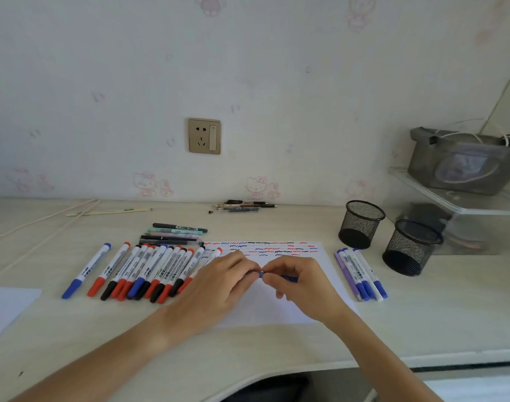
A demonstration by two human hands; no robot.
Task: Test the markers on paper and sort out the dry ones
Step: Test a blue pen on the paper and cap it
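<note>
Now both hands meet over paper (277, 303): left hand (219, 281) and right hand (298, 281) pinch blue marker (288, 278). Probably capping or uncapping; pull straight, keep tip off skin.

A gold-coloured wall socket (204, 136) with a switch sits on pale wallpaper (277, 82) printed with faint pink cartoon cats. The light table (422, 314) runs along that wall. At the right, two black mesh cups (361, 224) (411, 247) stand just beside each other, the nearer one further right. Behind them a clear shelf (451, 198) carries a grey pouch (465, 163) with white cords poking from its top (what lies beneath the shelf is too dim to tell). At the far left, thin pale cords (45, 221) trail across the table, near a long pale stick (109, 212). A blank white sheet (7, 309) juts in at the left edge.
</note>
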